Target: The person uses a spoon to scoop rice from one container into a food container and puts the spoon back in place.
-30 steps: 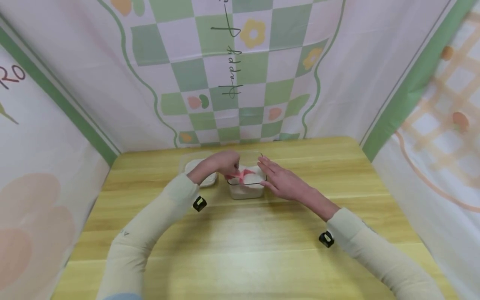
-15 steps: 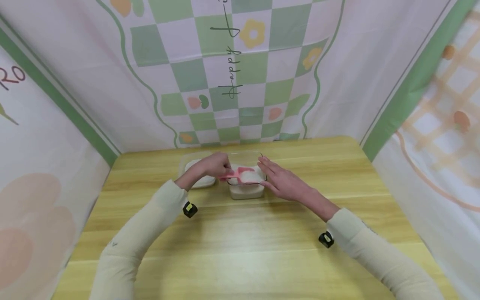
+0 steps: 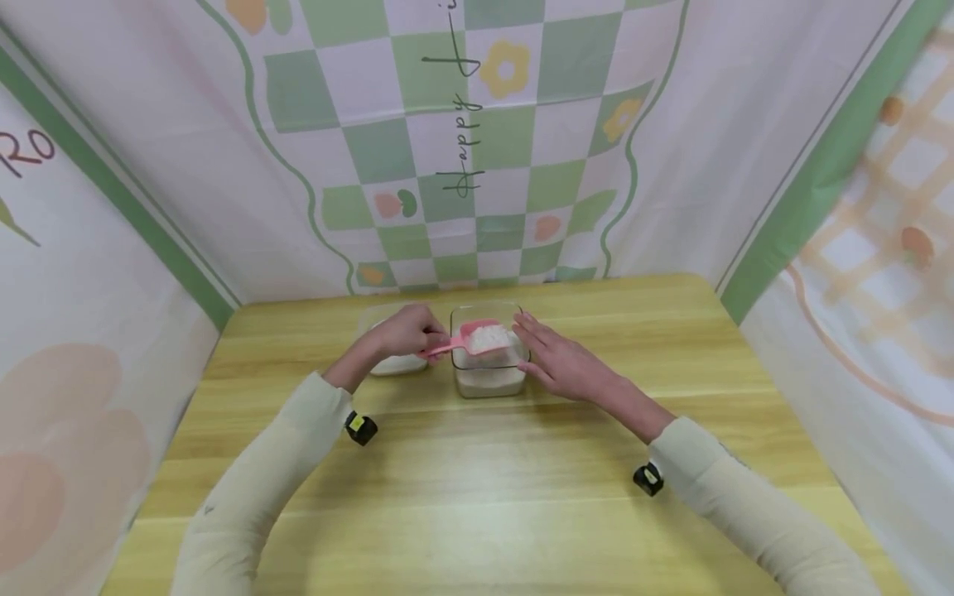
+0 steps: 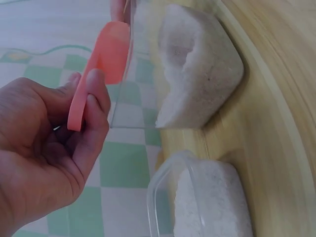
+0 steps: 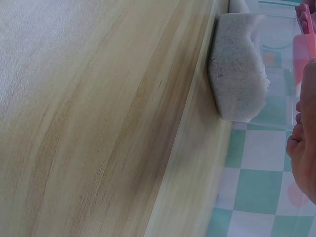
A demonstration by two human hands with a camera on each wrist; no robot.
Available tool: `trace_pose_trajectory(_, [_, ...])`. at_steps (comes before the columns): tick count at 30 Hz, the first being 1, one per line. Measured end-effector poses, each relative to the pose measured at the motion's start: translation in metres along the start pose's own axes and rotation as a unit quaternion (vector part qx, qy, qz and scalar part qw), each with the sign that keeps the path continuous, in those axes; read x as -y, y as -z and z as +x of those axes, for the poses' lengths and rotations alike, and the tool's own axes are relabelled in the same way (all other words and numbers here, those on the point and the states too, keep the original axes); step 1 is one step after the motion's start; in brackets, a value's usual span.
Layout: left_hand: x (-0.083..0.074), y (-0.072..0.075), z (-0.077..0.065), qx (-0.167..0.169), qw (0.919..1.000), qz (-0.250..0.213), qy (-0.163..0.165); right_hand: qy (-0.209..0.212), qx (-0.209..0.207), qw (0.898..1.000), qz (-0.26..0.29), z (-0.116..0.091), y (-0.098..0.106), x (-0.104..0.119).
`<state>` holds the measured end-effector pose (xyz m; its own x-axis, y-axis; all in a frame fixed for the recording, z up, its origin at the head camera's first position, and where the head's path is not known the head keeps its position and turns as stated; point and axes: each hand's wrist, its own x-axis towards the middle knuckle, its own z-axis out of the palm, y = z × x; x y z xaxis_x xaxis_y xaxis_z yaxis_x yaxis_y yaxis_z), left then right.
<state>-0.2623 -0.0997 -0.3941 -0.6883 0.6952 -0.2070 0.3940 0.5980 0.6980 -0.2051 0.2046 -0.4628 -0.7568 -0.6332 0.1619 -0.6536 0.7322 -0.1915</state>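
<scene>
My left hand [image 3: 406, 333] pinches the handle of a pink scoop [image 3: 469, 329], thumb and fingers around it in the left wrist view. A heap of white grains [image 3: 489, 338], looking like rice, lies in the scoop, which hovers level over a clear rectangular container [image 3: 488, 367]. More white grains [image 4: 212, 69] fill the lower part of that container, with a hollow in their surface. My right hand [image 3: 562, 360] rests its straight fingers against the container's right side. Left of it stands a second clear container [image 4: 150, 197] with white grains, partly hidden by my left hand in the head view.
Everything stands near the back of a wooden table [image 3: 484, 488]. A patterned curtain [image 3: 440, 149] hangs right behind the back edge, and printed cloth walls close off both sides.
My left hand has drawn the scoop up out of the grains and shifted left; the scoop now shows level and heaped. My right hand has kept its place at the container.
</scene>
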Motion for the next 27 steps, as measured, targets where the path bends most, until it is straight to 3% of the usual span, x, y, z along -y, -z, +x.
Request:
trace_pose_trajectory(5, [0.005, 0.000, -0.008, -0.021, 0.9992, -0.033, 0.005, 0.007, -0.005, 1.000, 0.003, 0.000, 0.000, -0.001])
trace_pose_trajectory(16, [0.013, 0.003, -0.026, -0.042, 0.9973, -0.060, -0.009, 0.002, 0.003, 1.000, 0.006, 0.000, -0.001, -0.001])
trace_pose_trajectory(27, [0.025, 0.010, -0.053, -0.081, 0.9942, -0.067, 0.022, 0.001, -0.002, 1.000, 0.010, -0.001, -0.002, -0.001])
